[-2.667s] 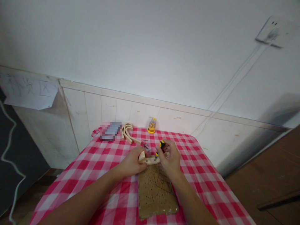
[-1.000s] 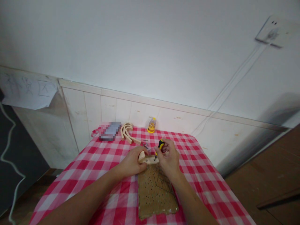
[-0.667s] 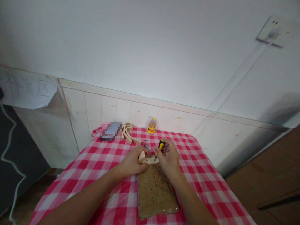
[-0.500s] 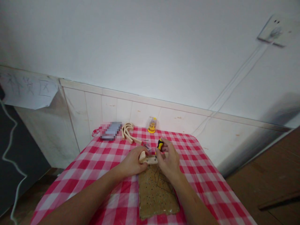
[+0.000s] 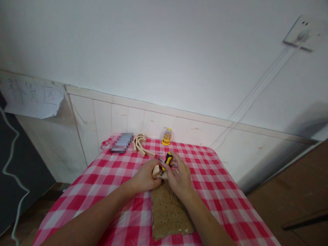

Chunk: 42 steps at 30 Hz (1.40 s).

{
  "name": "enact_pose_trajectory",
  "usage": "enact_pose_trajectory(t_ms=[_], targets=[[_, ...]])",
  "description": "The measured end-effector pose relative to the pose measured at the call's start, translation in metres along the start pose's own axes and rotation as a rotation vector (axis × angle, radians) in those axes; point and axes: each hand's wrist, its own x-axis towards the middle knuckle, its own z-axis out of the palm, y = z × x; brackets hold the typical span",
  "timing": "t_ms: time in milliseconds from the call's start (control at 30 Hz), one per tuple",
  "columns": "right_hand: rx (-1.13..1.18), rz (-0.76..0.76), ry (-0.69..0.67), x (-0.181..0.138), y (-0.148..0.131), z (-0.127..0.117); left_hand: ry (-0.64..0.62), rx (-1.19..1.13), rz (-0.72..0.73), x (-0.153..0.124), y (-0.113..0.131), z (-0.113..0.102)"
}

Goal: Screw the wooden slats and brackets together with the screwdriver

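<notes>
Over the red-checked tablecloth [image 5: 107,171], the right hand [image 5: 179,176] is shifting its gripped yellow-and-black screwdriver [image 5: 168,158] leftward along the pale curved wooden piece [image 5: 155,169] that the left hand [image 5: 146,177] is pinning down.

One screwdriver [image 5: 168,158], one wooden piece [image 5: 155,169], one perforated board [image 5: 169,212], one yellow jar [image 5: 166,136], one bundle of curved strips [image 5: 139,144].

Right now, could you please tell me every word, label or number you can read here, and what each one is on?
Paper sheet at the far left: dark handwritten characters, too blurred to read.
Flat grey thing: blurred out, nothing readable.
Small yellow bottle: any label is too small to read.
No other text shows.
</notes>
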Motion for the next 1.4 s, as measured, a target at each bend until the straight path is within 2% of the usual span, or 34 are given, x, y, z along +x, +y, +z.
enact_pose_trajectory(t_ms=[233,733,1067,1400], targets=[[0.103,0.082,-0.056,0.0016,-0.0035,-0.0003,-0.014,0.003,-0.021,0.0005,0.0007,-0.0007],[0.077,0.064,0.027,0.0037,0.0014,0.0019,-0.027,-0.039,-0.015,0.0009,-0.0027,0.0011],[0.199,0.067,-0.03,0.0,-0.0006,0.0042,-0.02,-0.053,-0.027,-0.0004,-0.0026,0.0006],[0.097,0.065,0.006,0.0024,-0.0034,0.0011,-0.015,-0.028,-0.008,0.0001,-0.0016,0.0003]])
